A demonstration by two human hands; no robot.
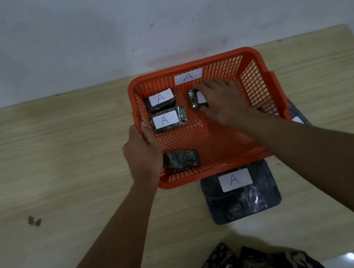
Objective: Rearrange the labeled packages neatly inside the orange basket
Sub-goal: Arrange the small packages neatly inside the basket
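Note:
An orange mesh basket (253,74) with a white "A" label on its far wall stands on the wooden table. Inside at the far left lie two dark wrapped packages (160,102) (168,120), each with an "A" label facing up. A third small package (194,99) sits in the middle, and my right hand (220,101) is closed over it. A dark package with no label showing (180,160) lies at the near left corner. My left hand (143,154) grips the basket's left rim.
A larger dark package (241,193) labelled "A" lies on the table just in front of the basket. Another dark package (297,115) pokes out behind the basket's right side. A small dark scrap (34,220) sits on the table at left. A wall rises behind.

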